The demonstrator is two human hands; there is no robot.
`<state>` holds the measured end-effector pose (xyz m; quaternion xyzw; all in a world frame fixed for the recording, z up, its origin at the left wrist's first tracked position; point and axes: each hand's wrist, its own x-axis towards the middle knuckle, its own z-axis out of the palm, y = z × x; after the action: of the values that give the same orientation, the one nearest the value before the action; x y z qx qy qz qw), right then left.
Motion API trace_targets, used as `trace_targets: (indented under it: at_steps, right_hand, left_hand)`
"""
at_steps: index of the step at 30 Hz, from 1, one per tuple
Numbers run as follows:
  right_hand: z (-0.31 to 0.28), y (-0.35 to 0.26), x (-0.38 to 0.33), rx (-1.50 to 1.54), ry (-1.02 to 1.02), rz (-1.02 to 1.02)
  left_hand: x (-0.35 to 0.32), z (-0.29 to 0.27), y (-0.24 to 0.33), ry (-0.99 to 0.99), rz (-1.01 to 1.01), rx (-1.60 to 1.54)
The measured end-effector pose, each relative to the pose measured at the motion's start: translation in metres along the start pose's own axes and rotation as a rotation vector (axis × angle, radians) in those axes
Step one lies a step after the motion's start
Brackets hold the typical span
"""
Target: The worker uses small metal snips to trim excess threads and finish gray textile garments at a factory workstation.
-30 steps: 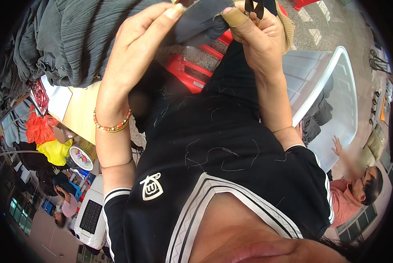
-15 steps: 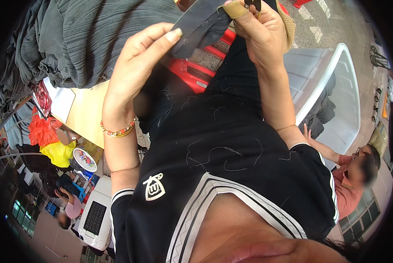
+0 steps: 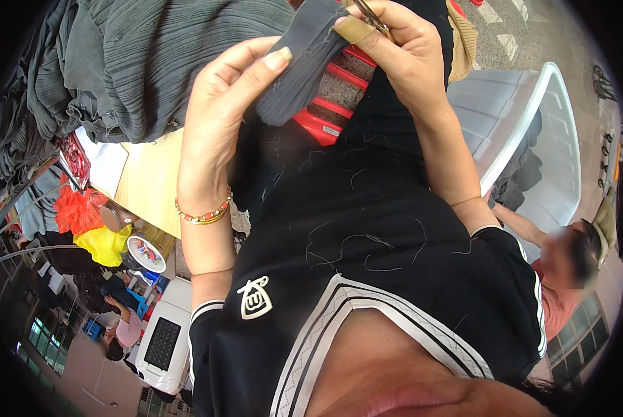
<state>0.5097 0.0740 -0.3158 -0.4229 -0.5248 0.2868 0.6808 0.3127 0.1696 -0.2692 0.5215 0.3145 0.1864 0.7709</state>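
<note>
Pinched between left hand [image 3: 231,104] and right hand [image 3: 402,48]: grey cloth strip [image 3: 304,59]; small scissors [image 3: 370,14] alongside. Risk of nicking fabric or fingertip.

Both forearms rise from the lower middle of the frame toward the top edge. The left hand [image 3: 231,104], upper left of centre, is half closed, its thumb stretched right and pressing against its fingers. The right hand [image 3: 402,48], at top centre, is curled into a pinch, thumb tip pointing left toward the other thumb.
</note>
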Motion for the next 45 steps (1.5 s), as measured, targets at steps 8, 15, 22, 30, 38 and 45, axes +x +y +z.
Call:
trace_targets:
  at_steps: [8,15,22,30,38,45]
  right_hand:
    - [0.012,-0.023,-0.005,-0.132,0.065,0.233]
    - [0.011,-0.013,-0.021,-0.369,0.019,0.019]
    - [0.013,-0.018,-0.02,-0.39,0.002,0.076]
    - [0.013,-0.015,-0.018,-0.337,0.021,0.068]
    - [0.013,-0.018,-0.017,-0.36,-0.02,0.068]
    - [0.013,-0.017,-0.017,-0.353,-0.005,0.028]
  left_hand:
    - [0.0,-0.002,-0.008,0.103,0.124,-0.186]
    - [-0.001,0.001,-0.009,0.131,0.142,-0.242]
    - [0.0,0.0,-0.01,0.124,0.161,-0.244]
    - [0.0,0.001,-0.012,0.129,0.178,-0.243]
    - [0.0,0.005,-0.009,0.121,0.172,-0.192]
    - [-0.001,0.006,-0.011,0.108,0.173,-0.203]
